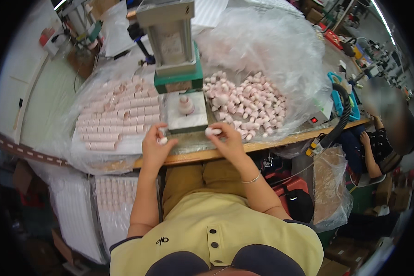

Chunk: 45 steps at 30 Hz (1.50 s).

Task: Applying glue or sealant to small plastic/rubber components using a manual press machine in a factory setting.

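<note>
My left hand [154,148], at the table's front edge, is closed with a small white rounded piece [163,140] at its fingertips. To the right, my right hand [231,143] pinches a small pale pink and white plug-like piece [212,131]. Between and beyond both hands is a square metal block [175,120] under a bench press [175,76] with a green base. A pale pink stepped piece [186,106] stands upright on that block, and neither hand touches it.
Pale pink tubes [144,111] lie in rows to the left. A heap of small pink and white pieces [250,101] lies on the right, before crumpled clear plastic [267,41]. Farther right are a black ribbed hose [341,115], a blue basket [339,99] and another person [377,147].
</note>
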Motion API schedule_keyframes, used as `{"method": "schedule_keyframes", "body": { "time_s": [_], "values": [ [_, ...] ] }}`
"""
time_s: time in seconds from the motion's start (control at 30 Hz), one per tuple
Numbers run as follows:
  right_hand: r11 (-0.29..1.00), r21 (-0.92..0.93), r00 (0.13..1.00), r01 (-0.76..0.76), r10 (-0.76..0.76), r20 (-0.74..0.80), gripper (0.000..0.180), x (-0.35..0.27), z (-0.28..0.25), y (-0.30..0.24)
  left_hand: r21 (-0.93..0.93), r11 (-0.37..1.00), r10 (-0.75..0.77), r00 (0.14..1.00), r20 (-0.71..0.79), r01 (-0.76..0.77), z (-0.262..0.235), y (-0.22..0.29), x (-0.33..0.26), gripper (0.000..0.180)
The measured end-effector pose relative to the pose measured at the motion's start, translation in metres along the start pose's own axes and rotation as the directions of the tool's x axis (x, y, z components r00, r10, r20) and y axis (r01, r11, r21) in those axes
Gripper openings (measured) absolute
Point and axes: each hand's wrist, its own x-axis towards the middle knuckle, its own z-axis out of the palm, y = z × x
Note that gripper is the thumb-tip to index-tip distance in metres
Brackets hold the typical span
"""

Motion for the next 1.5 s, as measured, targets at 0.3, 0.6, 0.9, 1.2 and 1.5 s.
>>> {"method": "schedule_keyframes", "body": {
  "time_s": [0.3, 0.6, 0.9, 1.2, 1.5],
  "values": [
    [0.825, 0.553, 0.926, -0.117, 0.292, -0.239, 0.025, -0.004, -0.011, 0.019, -0.032, 0.955, 0.296, 0.935, 0.194, -0.296, 0.051, 0.05, 0.004, 0.021],
    [0.894, 0.445, 0.923, -0.054, 0.214, -0.319, 0.026, -0.017, -0.049, 0.021, 0.273, 0.724, 0.481, 0.747, 0.459, -0.634, 0.141, 0.066, 0.102, 0.041],
    [0.995, 0.102, 0.954, -0.007, 0.037, -0.299, 0.022, -0.023, -0.063, 0.011, 0.111, 0.854, 0.447, 0.827, 0.34, -0.508, 0.155, 0.061, 0.092, 0.041],
    [0.986, -0.051, 0.961, 0.16, -0.168, -0.218, 0.026, -0.015, -0.043, -0.024, -0.722, 0.511, -0.043, 0.853, 0.52, 0.466, 0.12, 0.053, 0.015, 0.029],
    [0.911, -0.133, 0.92, 0.39, -0.383, 0.077, 0.025, -0.018, -0.032, -0.032, -0.572, 0.599, -0.053, 0.741, 0.669, 0.56, 0.059, 0.008, -0.005, 0.03]
  ]
}}
